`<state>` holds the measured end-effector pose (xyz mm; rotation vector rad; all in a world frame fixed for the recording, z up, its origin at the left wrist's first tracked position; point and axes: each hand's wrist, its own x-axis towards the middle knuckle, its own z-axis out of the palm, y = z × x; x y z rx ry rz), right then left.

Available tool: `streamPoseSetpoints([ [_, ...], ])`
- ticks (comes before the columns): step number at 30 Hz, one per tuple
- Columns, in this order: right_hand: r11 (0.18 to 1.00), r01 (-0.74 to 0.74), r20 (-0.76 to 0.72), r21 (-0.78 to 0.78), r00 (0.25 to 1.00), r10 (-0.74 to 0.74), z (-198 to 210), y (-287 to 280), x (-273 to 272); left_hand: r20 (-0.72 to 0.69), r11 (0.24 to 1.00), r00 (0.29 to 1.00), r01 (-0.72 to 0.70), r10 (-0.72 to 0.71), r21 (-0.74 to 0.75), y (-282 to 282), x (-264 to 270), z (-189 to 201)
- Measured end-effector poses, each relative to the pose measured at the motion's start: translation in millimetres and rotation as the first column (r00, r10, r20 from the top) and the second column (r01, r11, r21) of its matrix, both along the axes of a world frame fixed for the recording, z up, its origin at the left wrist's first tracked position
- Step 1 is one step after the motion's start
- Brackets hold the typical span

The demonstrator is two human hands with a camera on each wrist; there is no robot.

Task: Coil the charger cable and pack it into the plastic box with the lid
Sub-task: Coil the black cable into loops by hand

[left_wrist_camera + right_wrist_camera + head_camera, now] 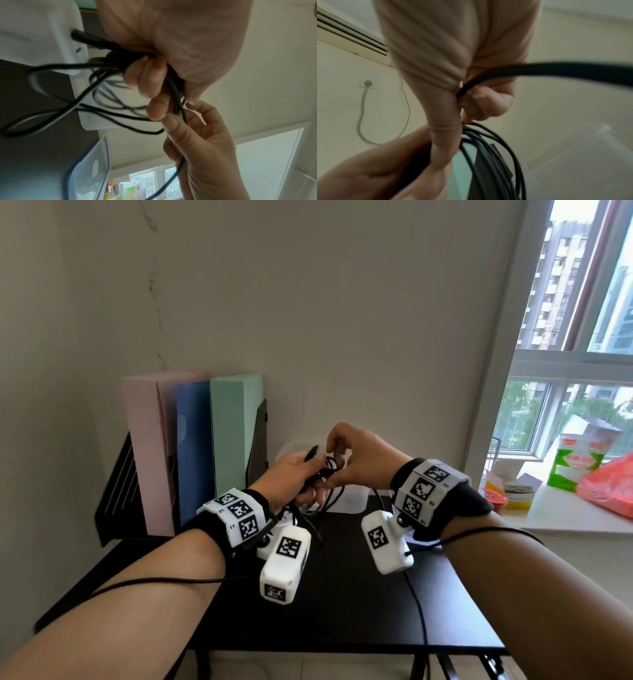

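Both hands are raised over the black table (342,604). My left hand (308,474) grips a bundle of loops of the black charger cable (323,503), fingers curled round it (150,81). The cable's plug end (311,453) sticks up out of that fist. My right hand (334,470) pinches one strand of the cable (496,155) right beside the left fingers. The loops (106,86) hang down below both hands. A translucent plastic box (352,499) stands on the table just behind the hands, partly hidden. Its clear, blue-rimmed lid (89,169) lies next to it.
Pink, blue and green folders (191,446) stand in a black rack at the back left against the wall. On the windowsill to the right are cartons (575,467) and a red bag (609,491). A thin black wire (419,604) runs across the table's front right.
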<state>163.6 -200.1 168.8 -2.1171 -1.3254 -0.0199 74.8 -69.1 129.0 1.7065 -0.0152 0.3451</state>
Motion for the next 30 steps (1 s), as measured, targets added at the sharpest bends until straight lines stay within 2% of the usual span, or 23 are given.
streamPoseSetpoints([
  [4, 0.996, -0.052, -0.057, -0.065, 0.997, 0.049, 1, -6, 4, -0.018, 0.998, 1.0, -0.008, 0.009, 0.067, 4, -3, 3],
  [7, 0.986, -0.089, -0.002, -0.139, 0.996, 0.089, 0, -6, 2, -0.027, 0.999, 0.999, 0.016, -0.017, -0.032, 8, -6, 4],
  [11, 0.99, -0.023, 0.061, -0.137, 0.998, 0.032, -3, -3, -1, -0.041, 0.989, 0.998, 0.047, -0.053, -0.143, 14, -8, 2],
  [19, 0.978, 0.067, 0.152, -0.196, 0.988, -0.038, -9, 2, -3, -0.048, 0.998, 0.998, 0.04, -0.042, -0.042, 16, -7, -1],
  [24, 0.994, 0.018, -0.051, -0.105, 0.998, -0.024, -13, 5, -3, -0.037, 0.993, 0.998, 0.053, -0.058, -0.103, 20, -2, -2],
  [30, 0.999, -0.004, -0.126, -0.042, 0.992, -0.001, -13, 6, -1, -0.031, 0.99, 0.997, 0.066, -0.07, -0.126, 23, 0, -1],
])
